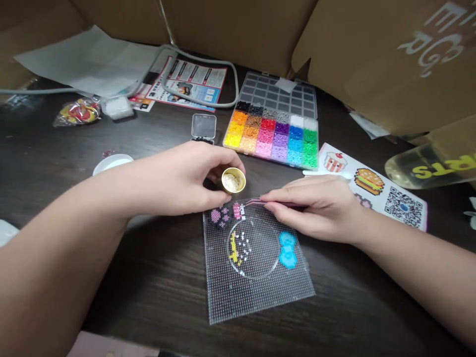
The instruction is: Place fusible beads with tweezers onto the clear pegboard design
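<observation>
1. The left hand [182,181] is gripping a small yellow cup [233,180], thumb and fingers closed round its side.
2. The cup is tilting toward the camera and showing white beads inside.
3. The cup is sitting just beyond the far edge of the pegboard [238,297]. I cannot tell whether it is touching the counter [148,277].
4. The right hand [316,208] is pinching pink tweezers [277,204], fingers closed tight on them, and is lying over the pegboard's far right corner.
5. The tweezers are pointing left, their tips reaching just beside a pink bead patch [238,210] near the pegboard's far edge, just below the cup. Whether the tips are holding a bead is too small to tell.
6. The pegboard is lying flat on the dark counter between the two forearms.
7. It is carrying a pink-and-black paw [220,216] at its far left corner, a blue bow [287,250] on the right and a clear disc [260,263] in the middle, with yellow and white beads inside the disc's outline.
8. Beyond the hands, a bead box [273,134] is lying open, its compartments showing sorted colours.
9. A small clear case [204,126] is standing just left of the box.
10. A pattern sheet [372,193] is lying beside the right hand, with a bottle [427,166] beyond it.
11. A white dish [111,162] is sitting behind the left forearm.
12. Cardboard boxes [241,29] are standing along the back.
</observation>
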`<state>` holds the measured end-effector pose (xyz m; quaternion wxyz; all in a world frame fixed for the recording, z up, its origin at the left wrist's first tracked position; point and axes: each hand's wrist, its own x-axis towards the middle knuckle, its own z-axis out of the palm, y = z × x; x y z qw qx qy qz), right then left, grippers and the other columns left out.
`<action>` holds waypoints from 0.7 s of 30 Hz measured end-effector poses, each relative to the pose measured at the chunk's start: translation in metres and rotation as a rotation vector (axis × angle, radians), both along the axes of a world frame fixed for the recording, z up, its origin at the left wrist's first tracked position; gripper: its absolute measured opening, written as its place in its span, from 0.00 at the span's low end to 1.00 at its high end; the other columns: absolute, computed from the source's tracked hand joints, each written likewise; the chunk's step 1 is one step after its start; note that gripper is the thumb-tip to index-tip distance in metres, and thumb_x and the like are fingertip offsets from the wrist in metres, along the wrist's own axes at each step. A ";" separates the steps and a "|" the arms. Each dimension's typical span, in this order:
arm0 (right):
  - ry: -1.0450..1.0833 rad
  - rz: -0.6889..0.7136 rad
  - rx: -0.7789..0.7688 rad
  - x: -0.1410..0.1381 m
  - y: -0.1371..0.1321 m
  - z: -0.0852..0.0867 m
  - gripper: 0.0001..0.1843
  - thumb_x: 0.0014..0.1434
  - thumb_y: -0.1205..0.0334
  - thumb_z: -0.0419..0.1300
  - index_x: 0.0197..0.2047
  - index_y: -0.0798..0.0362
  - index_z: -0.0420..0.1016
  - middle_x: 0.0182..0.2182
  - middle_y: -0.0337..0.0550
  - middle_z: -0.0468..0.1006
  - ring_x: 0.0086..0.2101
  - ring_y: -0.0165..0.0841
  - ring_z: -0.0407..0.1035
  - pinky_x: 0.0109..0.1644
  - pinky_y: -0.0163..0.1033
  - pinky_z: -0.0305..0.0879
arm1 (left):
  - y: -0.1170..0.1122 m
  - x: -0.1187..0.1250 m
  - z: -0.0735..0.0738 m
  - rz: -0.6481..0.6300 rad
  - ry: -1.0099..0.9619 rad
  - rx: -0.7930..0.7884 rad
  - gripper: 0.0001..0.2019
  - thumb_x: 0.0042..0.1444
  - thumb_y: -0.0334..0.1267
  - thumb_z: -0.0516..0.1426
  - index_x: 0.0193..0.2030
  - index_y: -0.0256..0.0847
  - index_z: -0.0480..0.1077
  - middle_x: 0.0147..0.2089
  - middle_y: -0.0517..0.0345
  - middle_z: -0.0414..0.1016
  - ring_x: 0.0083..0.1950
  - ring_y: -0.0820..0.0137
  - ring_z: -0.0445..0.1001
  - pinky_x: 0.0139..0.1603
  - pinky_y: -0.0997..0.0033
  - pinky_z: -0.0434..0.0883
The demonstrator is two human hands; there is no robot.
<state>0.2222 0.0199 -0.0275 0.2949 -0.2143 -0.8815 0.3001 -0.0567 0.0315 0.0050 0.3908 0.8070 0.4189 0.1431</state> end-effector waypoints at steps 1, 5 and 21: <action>0.003 0.004 0.003 -0.001 0.000 0.000 0.12 0.66 0.72 0.67 0.49 0.50 0.88 0.34 0.41 0.89 0.28 0.29 0.81 0.31 0.31 0.75 | 0.000 0.000 -0.001 -0.025 0.021 0.011 0.12 0.55 0.35 0.65 0.46 0.47 0.81 0.39 0.62 0.82 0.34 0.68 0.76 0.30 0.69 0.67; 0.002 -0.005 0.009 -0.002 0.000 -0.002 0.10 0.66 0.71 0.68 0.48 0.53 0.88 0.31 0.40 0.88 0.26 0.27 0.80 0.30 0.29 0.73 | 0.001 0.001 -0.001 -0.062 0.072 0.007 0.13 0.58 0.38 0.64 0.51 0.48 0.79 0.40 0.61 0.82 0.35 0.67 0.76 0.32 0.69 0.67; -0.037 -0.026 -0.092 -0.005 -0.003 -0.002 0.11 0.67 0.71 0.67 0.48 0.50 0.89 0.33 0.40 0.89 0.26 0.28 0.81 0.27 0.30 0.74 | 0.003 0.007 -0.002 -0.008 0.063 -0.078 0.12 0.55 0.39 0.64 0.47 0.46 0.79 0.38 0.61 0.80 0.35 0.67 0.75 0.32 0.68 0.67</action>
